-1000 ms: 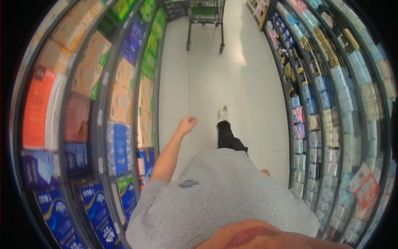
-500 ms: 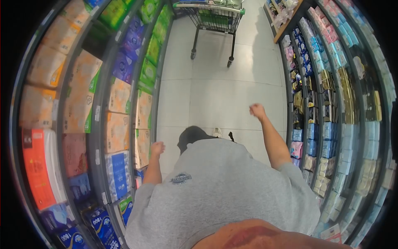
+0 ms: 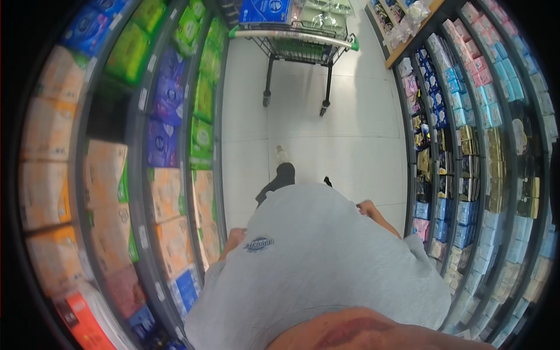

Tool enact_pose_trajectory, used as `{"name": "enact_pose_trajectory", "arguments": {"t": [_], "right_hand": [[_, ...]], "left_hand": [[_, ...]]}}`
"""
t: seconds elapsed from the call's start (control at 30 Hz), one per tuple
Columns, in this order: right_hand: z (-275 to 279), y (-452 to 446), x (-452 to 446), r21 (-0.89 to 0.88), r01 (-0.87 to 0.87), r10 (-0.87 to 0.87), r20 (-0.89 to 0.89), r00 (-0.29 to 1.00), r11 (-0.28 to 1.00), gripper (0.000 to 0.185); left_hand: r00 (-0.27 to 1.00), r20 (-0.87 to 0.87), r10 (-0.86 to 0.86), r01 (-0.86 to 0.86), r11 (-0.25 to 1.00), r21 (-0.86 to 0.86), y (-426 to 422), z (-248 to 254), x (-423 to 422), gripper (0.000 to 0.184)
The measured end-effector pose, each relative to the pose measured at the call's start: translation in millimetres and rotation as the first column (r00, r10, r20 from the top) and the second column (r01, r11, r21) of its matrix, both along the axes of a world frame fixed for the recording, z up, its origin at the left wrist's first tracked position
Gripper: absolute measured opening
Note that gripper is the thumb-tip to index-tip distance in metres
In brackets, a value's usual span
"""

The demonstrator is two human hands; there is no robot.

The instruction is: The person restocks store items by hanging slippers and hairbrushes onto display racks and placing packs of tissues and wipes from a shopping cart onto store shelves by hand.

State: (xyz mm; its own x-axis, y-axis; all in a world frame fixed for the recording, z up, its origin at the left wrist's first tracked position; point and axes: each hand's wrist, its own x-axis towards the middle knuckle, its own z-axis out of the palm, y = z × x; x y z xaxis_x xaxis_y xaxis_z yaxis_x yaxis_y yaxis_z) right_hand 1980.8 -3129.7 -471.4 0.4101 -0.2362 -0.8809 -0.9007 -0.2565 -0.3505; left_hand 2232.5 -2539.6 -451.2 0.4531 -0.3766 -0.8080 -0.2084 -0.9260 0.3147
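Low on the left, my left hand (image 3: 235,236) hangs beside the grey shirt, close to the left shelving; it is small and blurred, and its fingers cannot be made out. On the other side of the shirt, my right hand (image 3: 366,207) is partly covered by the cloth, with its fingers curled in and nothing visible in them. A shopping cart (image 3: 297,36) stands ahead in the aisle, apart from both hands. It carries a blue package (image 3: 263,11) and pale green packs (image 3: 326,16).
Shelves of tissue packs (image 3: 201,137) line the left side. Shelves of small packs (image 3: 464,186) run along the right, with a wooden-edged display (image 3: 415,34) further ahead. Pale floor tiles (image 3: 350,151) lie between them, where one shoe (image 3: 282,155) is stepping forward.
The cart appears nearer and lower in view, its load now visible. My right hand has swung back from in front to beside the body. My left hand has dropped lower. Shelf goods have shifted downward.
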Motion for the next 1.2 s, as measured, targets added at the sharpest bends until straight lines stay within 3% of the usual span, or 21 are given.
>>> {"name": "enact_pose_trajectory", "arguments": {"t": [0.07, 0.1, 0.13, 0.17, 0.2, 0.23, 0.27, 0.3, 0.37, 0.43, 0.5, 0.57, 0.7, 0.77, 0.87, 0.9, 0.93, 1.03, 1.07, 1.13, 1.2], "right_hand": [[0.1, -37.9, 10.6, -0.009, 0.212, -0.211, 0.025, 0.977, 0.977, 0.02], [-6.6, -55.1, 13.0, -0.03, 0.253, -0.252, 0.032, 0.967, 0.967, 0.02], [-17.6, -68.2, 14.6, -0.048, 0.294, -0.292, 0.039, 0.956, 0.955, 0.02], [-31.0, -80.5, 25.4, -0.067, 0.336, -0.333, 0.056, 0.941, 0.94, 0.021], [-44.8, -88.3, 42.5, -0.08, 0.381, -0.375, 0.077, 0.924, 0.921, 0.021], [-54.3, -86.4, 59.3, -0.088, 0.427, -0.42, 0.094, 0.903, 0.9, 0.022], [-23.0, -89.7, 110.6, -0.144, 0.375, -0.371, 0.055, 0.927, 0.916, 0.025], [-43.2, -105.1, 145.1, -0.245, 0.247, -0.214, 0.155, 0.965, 0.937, 0.021], [52.7, -85.0, 263.6, -0.206, 0.515, -0.446, 0.304, 0.842, 0.832, 0.025], [102.4, -72.3, 361.8, 0.007, 0.594, -0.537, 0.437, 0.721, 0.804, 0.018], [151.5, -59.2, 440.7, 0.175, 0.464, -0.472, 0.579, 0.665, 0.868, 0.02], [172.9, -60.5, 499.8, 0.101, 0.324, -0.283, 0.762, 0.583, 0.941, 0.024], [252.6, -83.9, 588.3, -0.2, 0.285, 0.017, 0.843, 0.537, 0.937, 0.026], [268.0, -104.5, 627.4, -0.145, 0.338, -0.033, 0.883, 0.468, 0.93, 0.027], [310.0, -127.7, 680.0, -0.216, 0.431, 0.017, 0.907, 0.42, 0.876, 0.028], [316.4, -135.0, 696.6, -0.21, 0.417, -0.002, 0.891, 0.453, 0.884, 0.033], [310.4, -143.1, 714.9, -0.243, 0.423, 0.042, 0.901, 0.432, 0.873, 0.037], [313.4, -153.1, 754.8, -0.333, 0.438, 0.129, 0.892, 0.432, 0.835, 0.054], [317.6, -157.5, 761.7, -0.273, 0.39, 0.076, 0.889, 0.452, 0.879, 0.06], [317.0, -167.1, 778.0, -0.202, 0.332, 0.021, 0.879, 0.476, 0.921, 0.068], [290.8, -178.1, 795.6, -0.203, 0.335, 0.053, 0.912, 0.407, 0.92, 0.089]], "left_hand": [[0.935, 0.162, -0.315, 0.311, 0.949, 0.048, -25.7, -6.3, 100.2, 0.027], [0.908, 0.289, -0.302, 0.301, 0.952, 0.05, -34.9, -13.3, 147.7, 0.025], [0.972, 0.229, 0.057, -0.046, 0.998, -0.052, -53.5, -16.2, 202.1, 0.021], [0.902, 0.144, 0.408, -0.392, 0.911, -0.126, -82.4, -17.1, 263.3, 0.027], [0.807, 0.055, 0.587, -0.542, 0.776, -0.322, -116.1, 5.4, 318.0, 0.02], [0.805, 0.154, 0.573, -0.428, 0.74, -0.519, -142.0, 8.0, 370.8, 0.027], [0.751, 0.04, 0.659, -0.514, 0.621, -0.592, -182.7, 52.8, 405.8, 0.022], [0.717, -0.027, 0.697, -0.557, 0.549, -0.624, -214.4, 73.6, 441.5, 0.016], [0.776, 0.005, 0.631, -0.467, 0.58, -0.668, -266.0, 97.9, 501.1, 0.02], [0.804, 0.073, 0.59, -0.382, 0.606, -0.697, -318.5, 120.8, 539.9, 0.024], [0.802, 0.243, 0.546, -0.218, 0.646, -0.732, -359.9, 128.0, 571.1, 0.027], [0.752, 0.409, 0.516, -0.041, 0.656, -0.753, -398.9, 197.7, 560.0, 0.028], [0.758, 0.347, 0.553, -0.021, 0.552, -0.834, -446.8, 252.0, 573.4, 0.025], [0.759, 0.325, 0.565, 0.044, 0.453, -0.89, -460.5, 262.5, 588.7, 0.025], [0.77, 0.292, 0.567, -0.006, 0.464, -0.886, -481.3, 276.3, 623.5, 0.027], [0.763, 0.286, 0.58, -0.019, 0.462, -0.887, -487.7, 274.9, 636.9, 0.027], [0.787, 0.2, 0.584, -0.045, 0.378, -0.925, -493.4, 274.4, 651.0, 0.033], [0.741, 0.172, 0.649, -0.141, 0.401, -0.905, -517.3, 282.4, 681.0, 0.041], [0.756, 0.102, 0.646, -0.217, 0.395, -0.892, -524.0, 285.8, 687.8, 0.054], [0.74, 0.139, 0.658, -0.221, 0.434, -0.873, -537.6, 277.3, 707.4, 0.059], [0.735, 0.145, 0.662, -0.253, 0.466, -0.848, -550.8, 268.1, 725.5, 0.071]]}}
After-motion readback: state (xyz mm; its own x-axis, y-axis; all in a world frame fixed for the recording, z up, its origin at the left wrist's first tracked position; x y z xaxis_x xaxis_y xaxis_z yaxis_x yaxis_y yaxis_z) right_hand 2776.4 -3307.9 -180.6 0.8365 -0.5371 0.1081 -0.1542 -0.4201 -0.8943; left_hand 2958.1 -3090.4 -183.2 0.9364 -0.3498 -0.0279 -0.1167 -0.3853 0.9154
